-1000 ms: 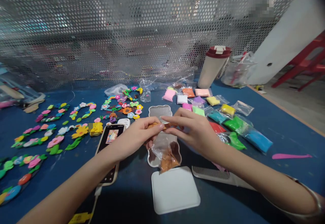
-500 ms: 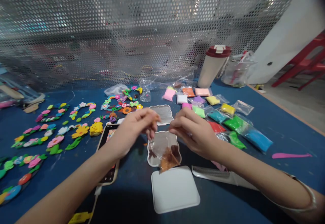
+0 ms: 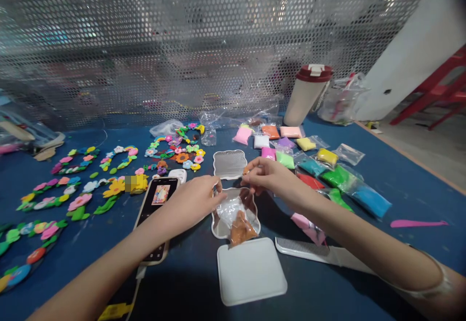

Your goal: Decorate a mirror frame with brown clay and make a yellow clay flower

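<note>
My right hand (image 3: 267, 175) pinches a small bit of orange-brown modeling clay (image 3: 245, 170) between thumb and fingertips. Lower and to the left, my left hand (image 3: 200, 194) is closed, thumb and forefinger at the clear upper edge of a plastic bag (image 3: 230, 208); the exact grip is hard to see. Brown clay (image 3: 241, 228) fills the bag's lower end. Beneath the bag lies a wavy-edged mirror (image 3: 254, 209), and a second wavy mirror (image 3: 229, 164) is just behind it. A white rounded-corner plate (image 3: 252, 272) lies in front.
A phone (image 3: 157, 219) lies by my left forearm. Clay flower wreaths (image 3: 47, 194) cover the left side. Bagged coloured clay (image 3: 338, 177), a comb (image 3: 302, 247), a pink tool (image 3: 418, 223) and a tumbler (image 3: 307, 97) are to the right. Perforated metal (image 3: 182, 44) stands behind.
My left hand has dropped down to the bag's edge, its fingertips no longer on a clay bit. My right hand has shifted slightly, and clay shows at its fingertips. The bag's clear part looks more crumpled.
</note>
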A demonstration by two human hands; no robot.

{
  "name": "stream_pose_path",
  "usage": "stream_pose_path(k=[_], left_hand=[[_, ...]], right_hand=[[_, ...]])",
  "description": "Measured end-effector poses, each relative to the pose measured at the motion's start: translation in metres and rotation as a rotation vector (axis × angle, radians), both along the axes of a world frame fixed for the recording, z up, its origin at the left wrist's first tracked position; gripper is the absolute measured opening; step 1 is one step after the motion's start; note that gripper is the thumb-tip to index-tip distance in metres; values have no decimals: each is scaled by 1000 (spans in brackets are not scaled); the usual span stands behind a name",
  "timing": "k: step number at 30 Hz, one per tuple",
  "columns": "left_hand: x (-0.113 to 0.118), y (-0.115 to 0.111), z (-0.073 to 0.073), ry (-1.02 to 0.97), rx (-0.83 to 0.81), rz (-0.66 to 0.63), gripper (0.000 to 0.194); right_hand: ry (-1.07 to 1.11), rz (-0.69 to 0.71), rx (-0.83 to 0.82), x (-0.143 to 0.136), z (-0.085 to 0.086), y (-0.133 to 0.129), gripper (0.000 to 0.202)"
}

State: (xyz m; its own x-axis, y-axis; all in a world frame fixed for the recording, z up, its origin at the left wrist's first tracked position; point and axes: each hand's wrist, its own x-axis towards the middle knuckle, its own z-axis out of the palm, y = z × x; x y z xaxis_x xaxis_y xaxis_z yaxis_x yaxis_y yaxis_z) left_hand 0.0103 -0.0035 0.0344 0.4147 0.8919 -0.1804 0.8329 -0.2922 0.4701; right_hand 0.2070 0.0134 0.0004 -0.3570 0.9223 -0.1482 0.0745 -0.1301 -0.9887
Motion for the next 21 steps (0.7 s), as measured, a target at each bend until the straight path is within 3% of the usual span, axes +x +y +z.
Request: stream_pose_path(k=[5, 10, 16, 21], left_hand=[[0, 3, -9, 28, -9, -93, 7], [0, 3, -13, 51, -4, -115, 6], [-3, 4, 7, 24, 106, -177, 8], [-12, 3, 21, 27, 303, -233, 9]], right_hand=[[25, 74, -70, -1, -9, 0, 21], [-18, 108, -62, -4, -3, -4, 22], [-85, 19, 55, -2, -1, 0, 17], [-64, -21, 65, 4, 8, 3, 10]])
